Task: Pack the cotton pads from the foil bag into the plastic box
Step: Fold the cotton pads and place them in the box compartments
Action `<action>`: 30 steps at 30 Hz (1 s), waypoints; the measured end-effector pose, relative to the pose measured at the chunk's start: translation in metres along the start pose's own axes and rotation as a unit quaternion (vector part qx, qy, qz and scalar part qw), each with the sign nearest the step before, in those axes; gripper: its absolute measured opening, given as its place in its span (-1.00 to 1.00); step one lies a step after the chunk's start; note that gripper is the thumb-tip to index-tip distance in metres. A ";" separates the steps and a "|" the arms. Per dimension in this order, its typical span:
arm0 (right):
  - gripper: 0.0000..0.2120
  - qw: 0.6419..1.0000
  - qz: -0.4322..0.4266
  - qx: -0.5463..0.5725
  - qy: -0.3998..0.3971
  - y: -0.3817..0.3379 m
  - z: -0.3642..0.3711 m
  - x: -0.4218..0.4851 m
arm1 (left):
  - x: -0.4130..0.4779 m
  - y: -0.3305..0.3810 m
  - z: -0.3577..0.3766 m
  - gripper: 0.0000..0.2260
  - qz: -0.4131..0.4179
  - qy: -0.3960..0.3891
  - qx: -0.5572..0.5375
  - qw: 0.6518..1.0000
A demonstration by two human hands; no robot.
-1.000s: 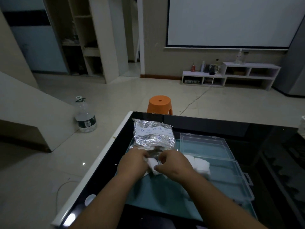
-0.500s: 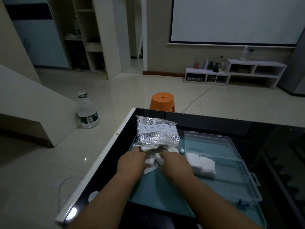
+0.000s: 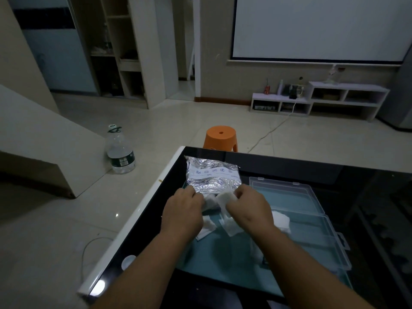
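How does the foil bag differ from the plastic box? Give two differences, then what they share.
The foil bag is silvery, crinkled and opaque; the plastic box is clear, rigid and smooth. The bag lies left, the box right with its lid open. Both sit on the teal mat and hold cotton pads.

A black, glossy worktop (image 3: 289, 167) with a white edge is covered by a teal mat (image 3: 223, 258). A foil bag (image 3: 211, 175) is laid at the mat's far left corner, an open clear box (image 3: 312, 224) is set along its right side, and loose pads (image 3: 230, 226) are scattered near its middle.
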State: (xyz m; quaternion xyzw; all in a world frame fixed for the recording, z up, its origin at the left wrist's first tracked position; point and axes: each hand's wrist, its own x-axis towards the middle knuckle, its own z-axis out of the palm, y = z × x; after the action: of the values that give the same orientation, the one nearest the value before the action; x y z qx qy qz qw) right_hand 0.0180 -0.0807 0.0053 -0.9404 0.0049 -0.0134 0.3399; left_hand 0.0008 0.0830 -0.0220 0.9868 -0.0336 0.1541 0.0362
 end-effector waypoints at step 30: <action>-0.82 0.948 0.102 0.297 -0.039 0.069 -0.063 0.001 | 0.037 0.102 0.007 -0.76 -0.237 -0.194 -0.704 0.640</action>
State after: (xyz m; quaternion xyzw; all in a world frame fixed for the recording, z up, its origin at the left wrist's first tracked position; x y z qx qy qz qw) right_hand 0.0172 -0.1740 0.0098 -0.7908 0.0836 0.0573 0.6036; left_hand 0.0298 -0.0211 -0.0112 0.6444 0.0972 -0.1247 0.7482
